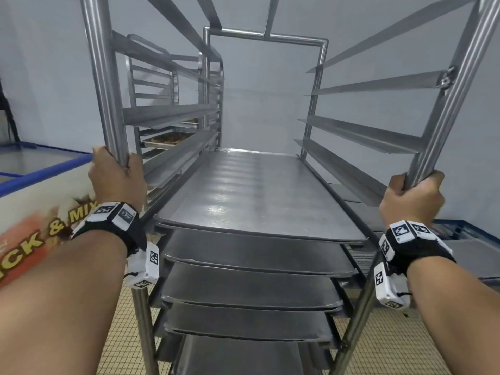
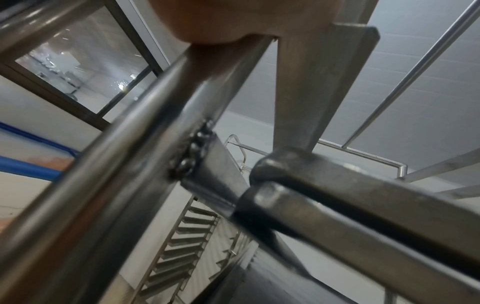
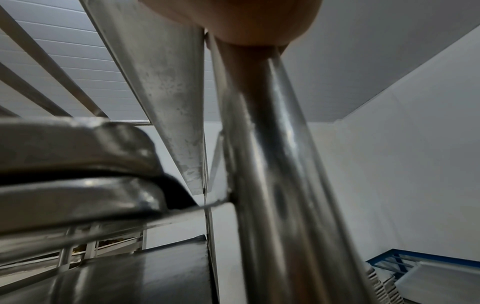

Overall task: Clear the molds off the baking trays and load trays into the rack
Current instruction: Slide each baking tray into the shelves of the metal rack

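Note:
A tall steel tray rack [image 1: 266, 36] fills the head view in front of me. Several bare metal baking trays [image 1: 257, 190] lie stacked on its lower runners, with no molds on them. My left hand [image 1: 117, 177] grips the rack's front left post [image 1: 105, 85]. My right hand [image 1: 414, 196] grips the front right post [image 1: 460, 85]. In the left wrist view the left post [image 2: 103, 174] runs under my palm beside tray edges [image 2: 363, 205]. The right wrist view shows the right post [image 3: 272, 164] and tray corners [image 3: 78, 164].
A second rack [image 1: 167, 104] stands behind on the left, holding a tray with baked items [image 1: 167, 139]. A chest freezer [image 1: 40, 190] with a printed front sits at my left. A blue-framed unit [image 1: 465, 234] stands at the right. The floor [image 1: 392, 347] has small beige tiles.

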A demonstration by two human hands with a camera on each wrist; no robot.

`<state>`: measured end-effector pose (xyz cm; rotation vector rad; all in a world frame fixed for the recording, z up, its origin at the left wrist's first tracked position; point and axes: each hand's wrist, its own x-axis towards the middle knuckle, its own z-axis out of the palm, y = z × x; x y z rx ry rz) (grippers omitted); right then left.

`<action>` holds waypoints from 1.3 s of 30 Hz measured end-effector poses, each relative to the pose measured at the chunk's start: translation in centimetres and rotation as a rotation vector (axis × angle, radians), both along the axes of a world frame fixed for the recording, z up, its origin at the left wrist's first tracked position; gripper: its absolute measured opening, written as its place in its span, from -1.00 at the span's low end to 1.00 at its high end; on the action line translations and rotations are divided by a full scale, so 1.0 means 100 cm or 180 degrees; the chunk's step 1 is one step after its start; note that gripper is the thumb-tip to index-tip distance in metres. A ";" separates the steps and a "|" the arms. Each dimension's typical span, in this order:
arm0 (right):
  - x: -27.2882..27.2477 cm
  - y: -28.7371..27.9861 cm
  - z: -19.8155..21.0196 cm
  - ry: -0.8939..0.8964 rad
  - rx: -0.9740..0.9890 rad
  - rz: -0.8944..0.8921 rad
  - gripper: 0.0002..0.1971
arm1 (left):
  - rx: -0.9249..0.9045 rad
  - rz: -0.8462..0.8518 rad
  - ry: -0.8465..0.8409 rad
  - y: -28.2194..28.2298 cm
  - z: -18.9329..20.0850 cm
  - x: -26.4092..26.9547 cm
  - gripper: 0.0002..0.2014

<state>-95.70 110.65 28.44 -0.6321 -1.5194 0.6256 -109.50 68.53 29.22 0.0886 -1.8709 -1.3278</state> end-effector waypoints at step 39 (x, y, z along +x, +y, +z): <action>-0.391 0.125 -0.001 0.0118 -0.0011 -0.0176 -0.71 | -0.0089 0.0221 0.0084 0.123 -0.008 -0.405 -0.75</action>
